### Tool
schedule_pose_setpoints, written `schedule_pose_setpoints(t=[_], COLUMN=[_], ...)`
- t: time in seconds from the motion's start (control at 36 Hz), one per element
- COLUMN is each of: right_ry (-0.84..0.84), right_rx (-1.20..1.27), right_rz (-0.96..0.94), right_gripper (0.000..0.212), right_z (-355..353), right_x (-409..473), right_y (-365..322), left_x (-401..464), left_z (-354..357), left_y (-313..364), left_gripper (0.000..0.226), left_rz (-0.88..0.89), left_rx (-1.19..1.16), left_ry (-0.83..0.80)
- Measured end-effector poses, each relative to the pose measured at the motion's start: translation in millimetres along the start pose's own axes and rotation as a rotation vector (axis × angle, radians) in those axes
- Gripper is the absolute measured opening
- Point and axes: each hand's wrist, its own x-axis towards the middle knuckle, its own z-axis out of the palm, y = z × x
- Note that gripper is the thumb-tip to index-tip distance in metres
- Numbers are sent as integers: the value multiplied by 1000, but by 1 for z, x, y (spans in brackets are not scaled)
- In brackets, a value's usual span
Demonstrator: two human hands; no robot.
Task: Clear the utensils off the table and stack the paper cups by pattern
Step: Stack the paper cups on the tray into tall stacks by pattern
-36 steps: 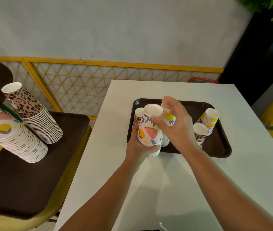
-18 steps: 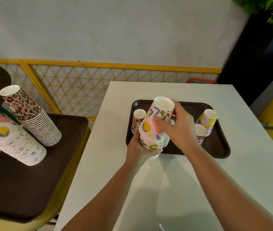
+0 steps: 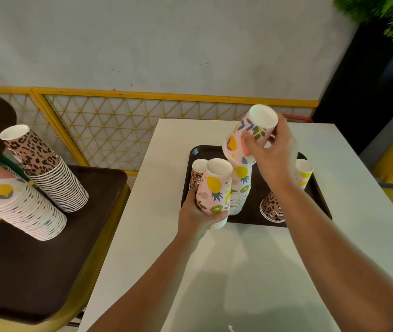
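Note:
My left hand [image 3: 200, 213] grips a short stack of pink fruit-pattern cups [image 3: 214, 188] at the near left edge of the dark tray [image 3: 320, 209]. My right hand [image 3: 274, 152] holds a single fruit-pattern cup [image 3: 245, 137] tilted in the air above the tray. Behind my left hand stands another fruit-pattern stack [image 3: 239, 188] on the tray. A leopard-print cup [image 3: 196, 172] stands at the tray's left, a leopard-print short stack [image 3: 271, 208] sits upside down near my right forearm, and a fruit cup [image 3: 303, 172] stands at the right.
The tray lies on a white table [image 3: 238, 271]. To the left, a brown tray [image 3: 35, 271] on a yellow chair carries a tall leopard-print stack [image 3: 47, 171] and a tall fruit-pattern stack [image 3: 15, 202], both leaning. A yellow lattice fence [image 3: 118, 130] runs behind.
My right hand has lifted a fruit-pattern cup up and away from the stack in my left hand, to the upper right. My left hand stays at the tray's near edge.

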Motion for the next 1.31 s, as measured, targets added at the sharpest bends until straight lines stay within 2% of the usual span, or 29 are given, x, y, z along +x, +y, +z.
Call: schedule_pose_setpoints(t=[0.08, 0.19, 0.36, 0.44, 0.61, 0.69, 0.92, 1.03, 1.17, 1.31], right_ry=[-39, -132, -2, -91, -283, -312, -293, -258, -180, -45], right_rx=[-57, -134, -36, 5, -41, -97, -113, -92, -17, 111], right_rz=[18, 51, -57, -98, -47, -48, -55, -63, -80, -80], right_gripper=[55, 60, 61, 60, 66, 64, 56, 53, 51, 53], right_z=[5, 8, 2, 0, 5, 7, 6, 5, -3, -13], right_x=[-5, -14, -31, -41, -56, -60, -57, -54, -42, -16], right_y=[14, 27, 11, 1, -4, -3, -4, -7, -23, -45], left_x=[1, 1, 1, 0, 0, -1, -3, -5, -6, -8], left_z=[0, 0, 1, 2, 5, 5, 6, 3, 1, -1], left_y=[1, 3, 10, 14, 20, 22, 16, 13, 13, 13], left_gripper=[86, 80, 75, 86, 87, 90, 88, 84, 92, 77], left_rz=[-1, -8, 18, 25, 48, 67, 158, 131, 82, 56], left_rx=[-5, -19, -26, -71, -81, -50, 71, 49, 39, 54], left_ry=[-1, -4, -25, -25, -24, -14, -12, -15, 0, 24])
